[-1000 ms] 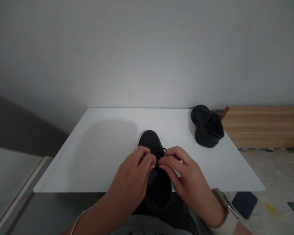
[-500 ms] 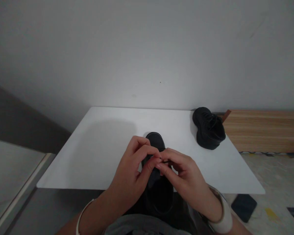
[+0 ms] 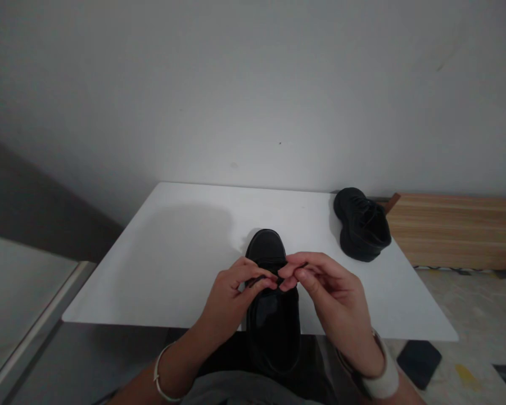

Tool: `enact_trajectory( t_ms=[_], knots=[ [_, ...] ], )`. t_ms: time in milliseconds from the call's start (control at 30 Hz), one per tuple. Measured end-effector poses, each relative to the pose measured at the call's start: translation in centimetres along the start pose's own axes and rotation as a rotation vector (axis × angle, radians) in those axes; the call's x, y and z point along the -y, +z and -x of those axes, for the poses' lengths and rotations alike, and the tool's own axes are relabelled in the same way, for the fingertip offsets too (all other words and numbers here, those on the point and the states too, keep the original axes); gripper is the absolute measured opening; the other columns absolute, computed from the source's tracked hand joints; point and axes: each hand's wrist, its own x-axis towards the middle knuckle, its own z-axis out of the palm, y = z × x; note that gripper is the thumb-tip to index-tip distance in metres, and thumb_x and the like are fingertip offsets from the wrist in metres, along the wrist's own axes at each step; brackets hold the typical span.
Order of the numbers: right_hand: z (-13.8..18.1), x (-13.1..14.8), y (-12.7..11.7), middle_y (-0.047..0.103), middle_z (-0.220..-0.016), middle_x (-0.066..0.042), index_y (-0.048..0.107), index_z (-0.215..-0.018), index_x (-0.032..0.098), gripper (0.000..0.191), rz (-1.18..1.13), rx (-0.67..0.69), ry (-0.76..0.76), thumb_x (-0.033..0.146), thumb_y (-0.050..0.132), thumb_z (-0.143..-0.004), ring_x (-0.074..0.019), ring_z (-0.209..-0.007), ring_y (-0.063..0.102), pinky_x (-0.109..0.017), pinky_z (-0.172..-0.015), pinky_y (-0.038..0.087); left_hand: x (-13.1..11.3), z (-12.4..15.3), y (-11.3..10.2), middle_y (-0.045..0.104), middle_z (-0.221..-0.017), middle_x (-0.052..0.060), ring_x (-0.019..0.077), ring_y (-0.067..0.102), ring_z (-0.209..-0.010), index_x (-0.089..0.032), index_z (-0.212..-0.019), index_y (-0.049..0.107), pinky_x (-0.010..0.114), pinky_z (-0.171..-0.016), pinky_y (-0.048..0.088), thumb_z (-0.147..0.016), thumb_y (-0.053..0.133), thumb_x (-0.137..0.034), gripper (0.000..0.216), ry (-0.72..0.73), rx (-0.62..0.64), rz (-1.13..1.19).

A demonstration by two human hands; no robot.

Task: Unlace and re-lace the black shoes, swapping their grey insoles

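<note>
A black shoe (image 3: 266, 245) points away from me at the table's near edge, its heel overhanging toward my lap. Over its lacing, my left hand (image 3: 236, 289) pinches a dark shoelace (image 3: 256, 280) between thumb and fingers. Close beside it, my right hand (image 3: 331, 295) has thumb and fingertips closed on a dark strand of lace as well. The fingertips of both hands almost meet above the shoe's tongue and hide part of the lacing. A second black shoe (image 3: 362, 225), with its laces tied, stands at the table's right side.
The white table (image 3: 172, 242) stands against a pale wall (image 3: 253, 101). Behind its right edge is a wood-grain board (image 3: 459, 230). Speckled floor (image 3: 447, 315) with dark and yellow patches shows at lower right. A light ledge (image 3: 37, 320) runs along the left.
Both hands have drawn slightly apart, the right one moving right and the left one dropping a little lower. More of the shoe's toe and opening now shows. The second shoe stays put.
</note>
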Motion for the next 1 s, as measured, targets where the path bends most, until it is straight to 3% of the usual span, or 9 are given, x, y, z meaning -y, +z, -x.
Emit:
enact_trajectory(
  t_ms=[167,333,467,567,667,867,1000],
  knots=[
    [0.4,-0.8,1.8,0.075,-0.082,0.000,0.069,-0.095,0.023,0.008,-0.047,0.014,-0.034,0.017,0.063,-0.094,-0.0114,-0.071,0.071,-0.022,-0.068,0.059,-0.1,-0.5,0.9,0.073,-0.080,0.002,0.0177,0.068,-0.074,-0.020,-0.093,0.076,0.027,-0.067,0.052,-0.087,0.066,-0.028,0.013,-0.103,-0.014,0.093],
    [0.1,0.1,2.2,0.077,-0.095,-0.002,0.071,-0.105,0.025,0.025,0.290,0.184,-0.272,0.008,0.056,-0.095,-0.0139,-0.085,0.069,-0.027,-0.077,0.055,-0.1,-0.5,0.8,0.063,-0.069,0.000,0.0162,0.059,-0.068,-0.019,-0.068,0.072,0.026,-0.062,0.045,-0.089,0.063,-0.033,0.026,-0.013,0.021,0.051],
    [-0.3,1.4,1.3,0.076,-0.104,-0.002,0.066,-0.123,0.027,0.037,0.437,0.304,-0.414,0.005,0.054,-0.095,-0.0160,-0.093,0.065,-0.031,-0.081,0.053,-0.4,-0.5,0.4,0.068,-0.075,0.001,0.0172,0.059,-0.074,-0.020,-0.076,0.074,0.029,-0.068,0.047,-0.088,0.065,-0.025,0.016,-0.005,0.092,0.147],
    [-0.6,1.8,-0.1,0.074,-0.103,-0.002,0.066,-0.124,0.027,0.034,0.491,0.220,-0.346,0.011,0.051,-0.099,-0.0169,-0.094,0.062,-0.033,-0.082,0.050,-1.0,-0.5,0.0,0.072,-0.083,0.002,0.0184,0.064,-0.082,-0.022,-0.085,0.077,0.031,-0.076,0.051,-0.089,0.069,-0.020,0.009,-0.011,0.119,0.172],
    [-0.7,1.0,-1.6,0.072,-0.102,-0.003,0.069,-0.119,0.028,0.029,0.566,0.174,-0.204,0.017,0.049,-0.101,-0.0182,-0.097,0.061,-0.035,-0.084,0.048,-1.4,-0.6,-0.3,0.076,-0.085,0.002,0.0185,0.065,-0.086,-0.023,-0.091,0.076,0.032,-0.081,0.052,-0.088,0.070,-0.012,0.013,0.147,0.128,0.027],
    [-0.4,-1.4,-2.2,0.070,-0.108,-0.004,0.070,-0.113,0.027,0.026,0.544,0.299,-0.042,0.016,0.052,-0.099,-0.0209,-0.105,0.061,-0.041,-0.093,0.047,-1.3,-0.1,-0.1,0.074,-0.096,0.008,0.0214,0.057,-0.089,-0.015,-0.106,0.065,0.037,-0.082,0.052,-0.100,0.053,-0.014,0.014,0.701,0.019,-0.603],
    [-0.2,-1.8,-1.8,0.073,-0.102,-0.002,0.071,-0.105,0.025,0.018,0.482,0.237,-0.007,0.017,0.057,-0.097,-0.0188,-0.098,0.065,-0.037,-0.090,0.050,-0.7,0.1,0.4,0.073,-0.094,0.009,0.0211,0.058,-0.087,-0.013,-0.105,0.062,0.036,-0.079,0.051,-0.100,0.052,-0.011,0.011,0.790,-0.080,-0.720]
  ],
)
